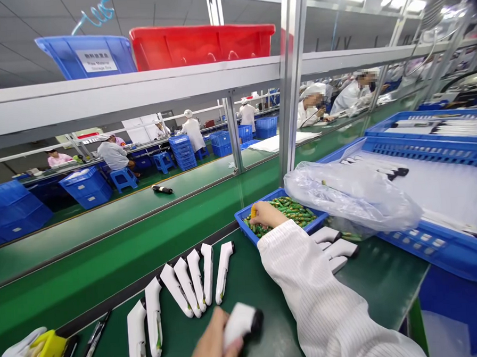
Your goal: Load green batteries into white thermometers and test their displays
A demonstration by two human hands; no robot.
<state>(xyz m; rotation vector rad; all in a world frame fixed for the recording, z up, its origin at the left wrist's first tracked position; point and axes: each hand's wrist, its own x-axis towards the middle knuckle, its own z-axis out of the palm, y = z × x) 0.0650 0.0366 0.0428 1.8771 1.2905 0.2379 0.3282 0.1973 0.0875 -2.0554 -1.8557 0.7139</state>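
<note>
My left hand [215, 342] is closed around a white gun-shaped thermometer body [240, 322] with a black nose, slightly blurred, above the green worktable [277, 315]. At the small blue bin [247, 232], my right hand [267, 215] reaches in among many small green parts [294, 210] with gold-coloured bits. An orange cover sits on one of its fingertips. The fingers are bent together, and what they pinch is hidden. Several similar white bodies [195, 276] lie in a row left of centre, some with green showing in the handle. More white bodies [340, 248] lie beside my right sleeve.
A clear plastic bag [351, 194] leans over the bin and a large blue crate [438, 250] of white parts. A yellow box [48, 356] and a black pen-like tool [91, 343] lie front left. A metal post [293, 85] stands behind the bin. Co-workers sit farther back.
</note>
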